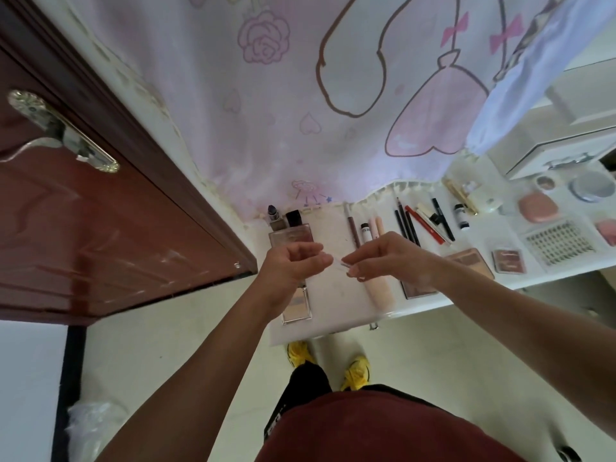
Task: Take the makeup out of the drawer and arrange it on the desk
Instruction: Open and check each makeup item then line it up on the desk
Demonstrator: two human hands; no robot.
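Above the near left part of the surface (pixel 333 316), the left hand (pixel 293 261) and right hand (pixel 390 258) meet at the centre of the view. Both hands are clamped on one small clear item (pixel 340 263). Each pinches one end between thumb and fingertips, with the other fingers curled. The item is blurred, so its type cannot be told. It is held above the surface, not resting on it.

From the left hand:
- 12 o'clock: a clear bottle (pixel 293 236) with a black cap, lying flat. A lipstick (pixel 273 213) stands upright just beside the cap.
- 6 o'clock: a flat case (pixel 297 305), partly hidden by the wrist.

From the right hand:
- 6 o'clock: a pink tube (pixel 380 291), lying flat.
- 11 o'clock: a brown pencil (pixel 352 228).
- 1 o'clock: black pencils (pixel 405 225), a red pencil (pixel 425 225) and a black pen (pixel 443 220), laid side by side.
- 3 o'clock: a palette (pixel 470 258), partly under the forearm. Beyond it are a small palette (pixel 508 261) and a lash tray (pixel 560 243).
- 2 o'clock, further out: a pink compact (pixel 537 206) and a round tin (pixel 590 186). Behind them is a white drawer (pixel 560 151) with a metal handle.

A pink curtain (pixel 300 95) hangs at 12 o'clock, behind the surface. A red-brown door (pixel 83 211) stands at 9 o'clock. Yellow shoes (pixel 356 371) are on the floor at 6 o'clock.
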